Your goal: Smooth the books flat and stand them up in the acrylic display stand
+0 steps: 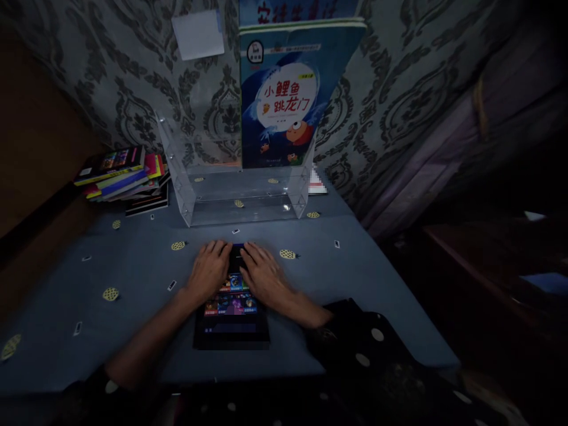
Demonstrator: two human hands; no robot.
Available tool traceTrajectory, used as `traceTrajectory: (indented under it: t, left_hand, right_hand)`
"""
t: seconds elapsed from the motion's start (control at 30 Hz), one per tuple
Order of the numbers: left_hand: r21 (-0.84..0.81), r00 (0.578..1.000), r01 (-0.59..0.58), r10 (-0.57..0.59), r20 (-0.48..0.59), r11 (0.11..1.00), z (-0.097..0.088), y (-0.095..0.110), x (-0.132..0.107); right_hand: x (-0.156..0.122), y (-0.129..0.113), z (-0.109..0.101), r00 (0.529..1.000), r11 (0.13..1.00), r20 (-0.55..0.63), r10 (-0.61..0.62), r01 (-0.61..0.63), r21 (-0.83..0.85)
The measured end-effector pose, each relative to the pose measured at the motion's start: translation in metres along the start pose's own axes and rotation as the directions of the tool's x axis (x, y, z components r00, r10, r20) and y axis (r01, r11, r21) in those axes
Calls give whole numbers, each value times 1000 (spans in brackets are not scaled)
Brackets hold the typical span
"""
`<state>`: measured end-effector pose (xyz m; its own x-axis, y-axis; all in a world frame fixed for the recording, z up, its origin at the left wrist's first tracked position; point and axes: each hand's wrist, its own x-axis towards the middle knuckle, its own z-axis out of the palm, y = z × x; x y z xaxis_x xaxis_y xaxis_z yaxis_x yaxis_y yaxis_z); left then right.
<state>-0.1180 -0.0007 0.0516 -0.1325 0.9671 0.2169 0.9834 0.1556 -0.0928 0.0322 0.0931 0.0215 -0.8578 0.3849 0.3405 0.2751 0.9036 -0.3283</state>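
A black book (231,328) with rows of small coloured pictures on its cover lies flat on the table in front of me. Across its far left part rests my left hand (209,271), palm down with the fingers stretched out. My right hand (265,277) lies likewise over the far right part, its fingers slightly spread. Between the hands a strip of the cover shows. Just beyond the book stands a clear plastic book rack (244,212). A blue picture book (284,145) stands upright in it, with another blue book (306,9) behind.
On the back left of the blue-grey table (142,337) sits a stack of books (119,177). A white card (199,36) is on the patterned wall behind. To the right hang curtains (412,154), beyond the table edge, near a dark reddish surface (470,254).
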Motion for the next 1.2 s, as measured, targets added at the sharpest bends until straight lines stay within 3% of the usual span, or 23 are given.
traceTrajectory:
  t: [0.13,0.43,0.7,1.03,1.2]
  left_hand:
    - [-33,1000,-27,27,0,999,3,-2,1]
    - [123,996,65,-72,55,990,-13,2,3]
    - [7,998,-6,6,56,1000,-2,-3,2]
    - [74,992,86,-93,84,993,-12,1,3]
    - [11,995,40,-41,95,999,-9,-3,3]
  right_hand:
    - [-3,1,2,1000,999,3,-4,4,39]
    - [18,16,0,983,979,100,-156,140,151]
    - [5,-1,-4,998,999,43,-39,38,23]
    - [30,21,2,969,962,108,-222,199,189]
    - [18,8,-5,982,977,139,-130,103,184]
